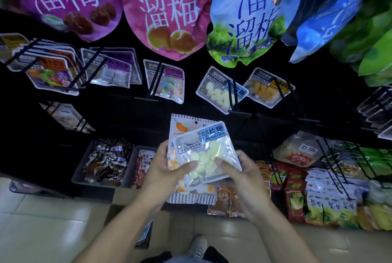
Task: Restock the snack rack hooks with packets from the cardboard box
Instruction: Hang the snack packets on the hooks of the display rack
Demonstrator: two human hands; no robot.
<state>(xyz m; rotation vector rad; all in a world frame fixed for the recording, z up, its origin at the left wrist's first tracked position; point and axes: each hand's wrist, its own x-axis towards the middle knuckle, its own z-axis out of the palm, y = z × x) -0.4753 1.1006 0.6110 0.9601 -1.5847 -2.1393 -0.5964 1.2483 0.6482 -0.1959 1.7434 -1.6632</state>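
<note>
Both hands hold snack packets in front of the dark rack. On top is a clear packet of pale round candies (206,152) with a blue label. My left hand (163,167) grips its left side, thumb on its front, together with a larger striped packet with an orange logo (182,126) behind it. My right hand (239,175) pinches the clear packet's lower right edge. A matching packet of pale candies (218,89) hangs on a rack hook above. The cardboard box (118,214) shows only partly, under my left forearm.
Big pink, purple, blue and green pouches (169,14) hang overhead. Small packets fill hooks (51,71) at the left and right. Grey bins (101,163) of wrapped snacks sit low on the left, and stacked packets (318,199) on the right. My shoe (198,245) stands on the tile floor.
</note>
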